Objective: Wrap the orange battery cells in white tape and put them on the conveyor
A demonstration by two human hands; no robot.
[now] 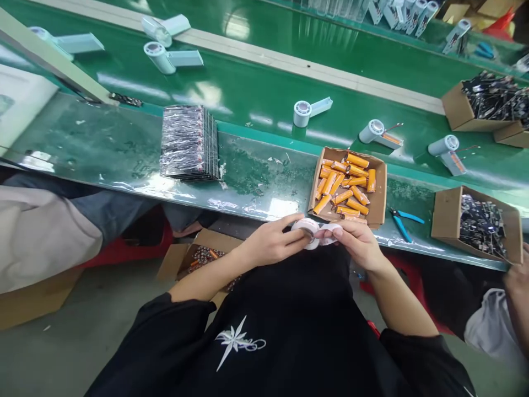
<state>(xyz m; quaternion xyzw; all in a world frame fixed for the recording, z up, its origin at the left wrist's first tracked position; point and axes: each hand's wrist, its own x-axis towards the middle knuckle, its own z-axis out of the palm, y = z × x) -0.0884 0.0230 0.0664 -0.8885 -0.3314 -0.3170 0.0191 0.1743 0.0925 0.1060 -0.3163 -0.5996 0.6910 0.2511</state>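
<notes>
My left hand (279,240) is closed around a white roll of tape (306,225), just off the bench's front edge. A white strip (326,237) curls beside the roll, and my right hand (357,240) pinches it between thumb and fingers. Whether the strip is one piece with the roll I cannot tell. Directly beyond my hands stands a cardboard box (382,190) of orange wrapped battery cells (343,182). To its right lie blue-handled cutters (403,223).
Stacked circuit boards (188,143) stand at left. Light-blue fan housings (302,113) sit along the green conveyor (248,82). A box of wired parts (446,215) is at right. Other people sit on both sides; one person's hand (518,286) shows at the right edge.
</notes>
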